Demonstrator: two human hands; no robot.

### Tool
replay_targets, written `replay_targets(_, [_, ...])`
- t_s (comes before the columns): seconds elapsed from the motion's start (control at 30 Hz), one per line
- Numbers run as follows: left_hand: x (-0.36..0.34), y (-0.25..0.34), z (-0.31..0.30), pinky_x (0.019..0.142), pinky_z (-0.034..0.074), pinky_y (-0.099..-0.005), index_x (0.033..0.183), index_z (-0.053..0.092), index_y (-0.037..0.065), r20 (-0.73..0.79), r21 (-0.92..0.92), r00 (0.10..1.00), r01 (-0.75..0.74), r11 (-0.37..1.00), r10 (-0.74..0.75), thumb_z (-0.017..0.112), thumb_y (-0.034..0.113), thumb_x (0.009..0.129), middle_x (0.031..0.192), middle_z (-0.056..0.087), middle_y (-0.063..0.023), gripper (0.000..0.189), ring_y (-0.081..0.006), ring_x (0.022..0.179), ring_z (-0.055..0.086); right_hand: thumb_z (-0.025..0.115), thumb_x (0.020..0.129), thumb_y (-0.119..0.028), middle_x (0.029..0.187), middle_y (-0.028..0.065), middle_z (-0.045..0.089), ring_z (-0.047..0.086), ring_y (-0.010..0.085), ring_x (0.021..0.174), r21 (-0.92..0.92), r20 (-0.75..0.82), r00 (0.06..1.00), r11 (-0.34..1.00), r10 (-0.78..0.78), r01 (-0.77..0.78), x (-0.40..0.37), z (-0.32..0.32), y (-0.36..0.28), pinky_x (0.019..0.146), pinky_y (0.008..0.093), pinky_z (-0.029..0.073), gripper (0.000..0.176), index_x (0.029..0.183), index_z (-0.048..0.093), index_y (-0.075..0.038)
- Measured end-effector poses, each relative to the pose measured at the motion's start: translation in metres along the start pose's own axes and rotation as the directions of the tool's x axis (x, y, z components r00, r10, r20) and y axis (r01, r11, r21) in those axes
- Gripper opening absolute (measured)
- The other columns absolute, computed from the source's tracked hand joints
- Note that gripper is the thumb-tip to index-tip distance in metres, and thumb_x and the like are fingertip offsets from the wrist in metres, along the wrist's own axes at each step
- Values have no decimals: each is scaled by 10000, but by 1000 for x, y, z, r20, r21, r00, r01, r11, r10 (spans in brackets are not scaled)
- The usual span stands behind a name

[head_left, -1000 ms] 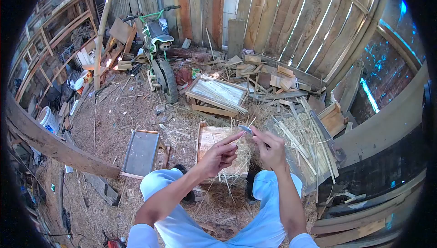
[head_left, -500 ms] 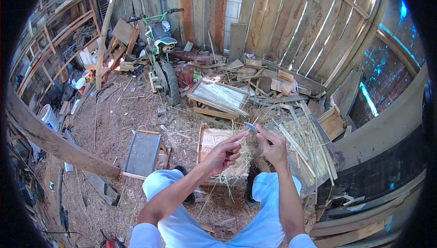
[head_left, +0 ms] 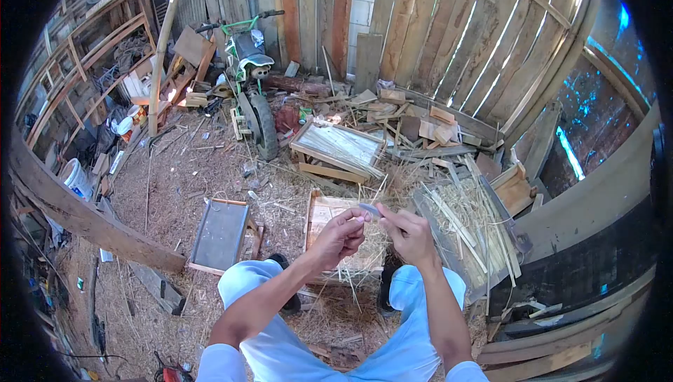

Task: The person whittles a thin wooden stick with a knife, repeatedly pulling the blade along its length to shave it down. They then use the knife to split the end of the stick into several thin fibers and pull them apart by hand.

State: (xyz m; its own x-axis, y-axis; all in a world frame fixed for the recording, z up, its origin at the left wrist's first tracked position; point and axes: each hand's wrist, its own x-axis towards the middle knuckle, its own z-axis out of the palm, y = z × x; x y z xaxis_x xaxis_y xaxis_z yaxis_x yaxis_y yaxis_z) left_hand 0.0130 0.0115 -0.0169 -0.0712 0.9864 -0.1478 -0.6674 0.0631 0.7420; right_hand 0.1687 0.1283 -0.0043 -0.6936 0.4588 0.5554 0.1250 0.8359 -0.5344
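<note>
My left hand (head_left: 341, 236) and my right hand (head_left: 407, 234) are raised together in front of me, above my knees in light blue trousers. Both pinch a small pale grey blade-like piece (head_left: 369, 209) between fingertips, together with a thin bamboo sliver (head_left: 379, 190) that sticks up from it. Below the hands stands a low wooden frame (head_left: 321, 207) strewn with thin pale slivers.
A dark tray on a wooden stand (head_left: 219, 233) is at my left. Another wooden frame (head_left: 336, 145) lies farther off. A pile of bamboo strips (head_left: 464, 218) is at my right. A small motorbike (head_left: 249, 80) leans by the plank wall. Scrap wood and shavings cover the floor.
My left fingers, which were stretched out, have curled in and pinch the piece. Both hands have dropped slightly and drawn closer together.
</note>
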Motion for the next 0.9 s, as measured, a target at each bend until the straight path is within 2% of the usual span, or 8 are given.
replay_targets(0.17, [-2, -1, 5, 401, 152, -195, 968, 505, 120, -21, 35, 999, 30, 999, -29, 534, 255, 945, 608, 300, 74, 141, -39, 492, 252, 646, 826, -72, 651, 100, 576, 534, 234, 512, -59, -71, 997, 998, -28, 23, 3, 2, 15, 489, 339, 430, 342, 1156, 653, -165])
replay_targets(0.23, [-3, -6, 7, 402, 151, -195, 963, 506, 120, -20, 42, 999, 45, 998, -44, 534, 259, 945, 606, 304, 74, 143, -40, 490, 252, 646, 825, -73, 658, 103, 588, 544, 236, 511, -16, -260, 966, 1000, 0, -4, 9, -1, 29, 482, 339, 434, 341, 1159, 649, -142])
replay_targets(0.3, [-2, -10, 7, 397, 149, -197, 950, 513, 119, -29, 44, 998, 49, 998, -47, 536, 265, 944, 610, 317, 71, 148, -38, 486, 250, 653, 818, -63, 666, 105, 594, 550, 242, 523, -56, -250, 968, 998, 2, -16, 10, -9, 29, 491, 337, 434, 345, 1157, 650, -127])
replay_targets(0.47, [-2, -5, 5, 391, 149, -199, 936, 520, 118, 5, 49, 999, 32, 998, -32, 539, 262, 943, 621, 333, 68, 145, -34, 480, 246, 668, 799, -35, 669, 124, 591, 553, 257, 551, -23, -25, 999, 999, 21, -21, -3, -1, 4, 534, 339, 439, 345, 1134, 660, -114])
replay_targets(0.6, [0, -6, 7, 396, 154, -198, 937, 520, 121, -8, 74, 999, 40, 996, -39, 533, 267, 946, 621, 332, 70, 147, -33, 480, 246, 669, 800, -46, 713, 133, 624, 572, 268, 574, 38, -234, 972, 999, 32, -24, 9, -5, 28, 548, 343, 449, 336, 1128, 665, -122])
replay_targets(0.73, [0, -10, 5, 400, 156, -197, 937, 519, 123, 0, 66, 998, 59, 996, -59, 535, 270, 946, 619, 328, 72, 149, -32, 480, 243, 670, 803, -58, 748, 153, 636, 592, 289, 606, 72, -243, 967, 995, 82, -66, 6, -10, 27, 559, 347, 453, 319, 1117, 670, -117])
replay_targets(0.83, [-1, -8, 3, 401, 156, -200, 937, 519, 127, 1, 55, 998, 65, 996, -65, 545, 266, 941, 616, 323, 73, 142, -35, 479, 241, 662, 809, -57, 839, 172, 666, 634, 273, 669, -106, -99, 994, 993, 42, -52, 7, -14, 28, 591, 332, 477, 307, 1115, 664, -88])
replay_targets(0.9, [-4, -8, 5, 405, 157, -202, 926, 519, 130, 69, 92, 996, 56, 994, -63, 559, 266, 935, 607, 310, 73, 143, -40, 478, 238, 620, 852, -79, 950, 181, 680, 672, 241, 784, 113, -232, 966, 990, 111, -86, 5, -7, 45, 672, 306, 504, 267, 1114, 655, -49])
